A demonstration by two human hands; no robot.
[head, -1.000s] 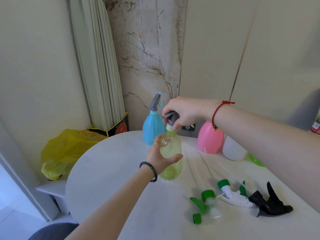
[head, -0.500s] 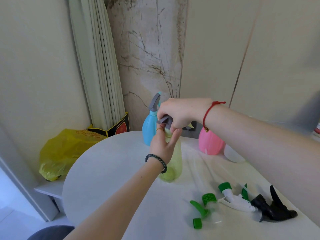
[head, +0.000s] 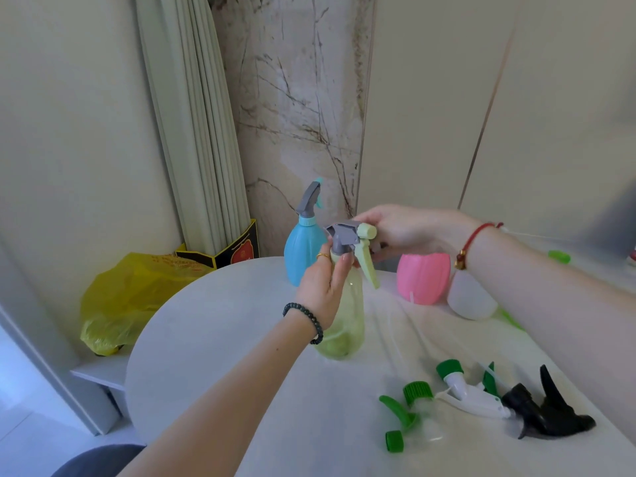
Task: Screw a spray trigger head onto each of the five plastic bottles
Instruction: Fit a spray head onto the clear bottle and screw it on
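Observation:
A yellow-green bottle (head: 347, 318) stands on the white round table (head: 213, 339). My left hand (head: 323, 287) grips its neck and shoulder. A grey spray head with a pale green nozzle and lever (head: 347, 237) sits on the bottle's neck, and my right hand (head: 402, 232) holds it by the nozzle end. Behind stands a blue bottle (head: 303, 249) with a grey trigger head fitted. A pink bottle (head: 423, 277) and a white bottle (head: 471, 297) stand at the right without heads. Loose heads lie in front: a clear one with green parts (head: 409, 404), a white and green one (head: 464, 390), a black one (head: 547, 411).
A yellow plastic bag (head: 127, 297) lies on a low shelf left of the table. Folded beige panels in a black and yellow box (head: 220, 253) lean in the corner. The table's curved edge runs along the left and front. A green piece (head: 559, 256) lies at the far right.
My left hand slid up from the bottle's body to its neck. My right hand turned the spray head, so the pale green nozzle and lever now show, pointing right.

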